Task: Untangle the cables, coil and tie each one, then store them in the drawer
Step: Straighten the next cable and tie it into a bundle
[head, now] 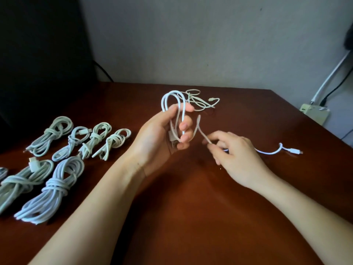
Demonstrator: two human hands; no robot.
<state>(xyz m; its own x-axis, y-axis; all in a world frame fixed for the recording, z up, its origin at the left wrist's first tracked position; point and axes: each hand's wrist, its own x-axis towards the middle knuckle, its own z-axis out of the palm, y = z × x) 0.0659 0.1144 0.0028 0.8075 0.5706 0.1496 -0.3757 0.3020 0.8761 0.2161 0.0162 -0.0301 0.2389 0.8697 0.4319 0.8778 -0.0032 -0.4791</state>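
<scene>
Above a dark wooden counter point(191, 217), a person's left hand point(162, 134) grips a half-coiled white cable point(172, 94), its long loops standing upright and its USB plug point(173, 143) pointing down at the palm. The right hand point(236, 155) pinches the trailing length, which runs rightward along the counter. Tied cable bundles point(55, 180) lie at left, and a loose cable point(202, 104) lies behind the hands.

Tied cable bundles point(51, 134): 6 whole, 4 in the back row and 2 in front, plus a seventh bundle point(2, 172) cut off by the left edge. Loose cables: 2, held cable point(183, 119) and far cable point(214, 99). Hands: 2, left hand point(158, 138) and right hand point(238, 159). Table point(191, 207): 1.
</scene>
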